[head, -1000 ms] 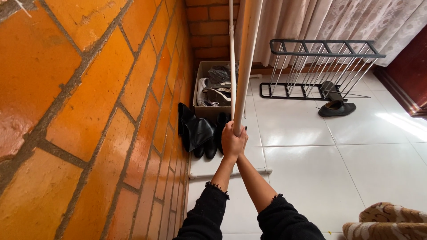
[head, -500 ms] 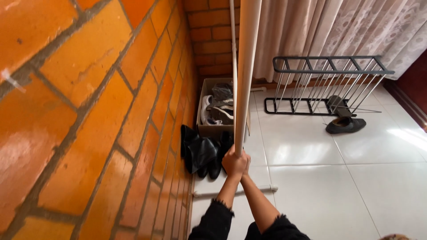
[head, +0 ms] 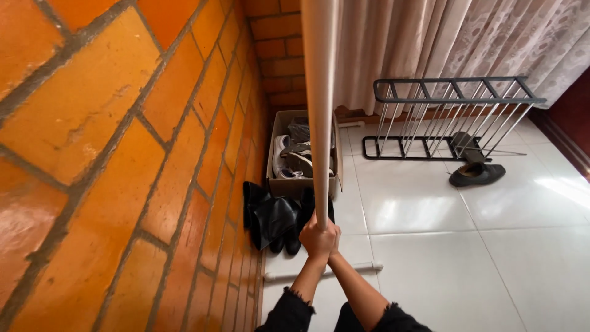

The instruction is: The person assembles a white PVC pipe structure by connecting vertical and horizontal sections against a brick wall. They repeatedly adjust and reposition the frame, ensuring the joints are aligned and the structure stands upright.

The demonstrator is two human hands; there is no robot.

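We are gripping the long pale pole (head: pixel 319 110) near its lower end, left hand (head: pixel 314 238) and right hand (head: pixel 332 237) both wrapped tightly around it, one against the other. Compared with a second ago, the pole is now standing closer to upright and nearer the brick wall (head: pixel 123 154), so we judge it is being raised into position. The pole looks smooth, cream-coloured and round. Beside the wall, below the pole, black boots (head: pixel 270 216) are lying before a cardboard box of shoes (head: pixel 295 161); farther from the wall, a metal rack (head: pixel 452 117) is standing.
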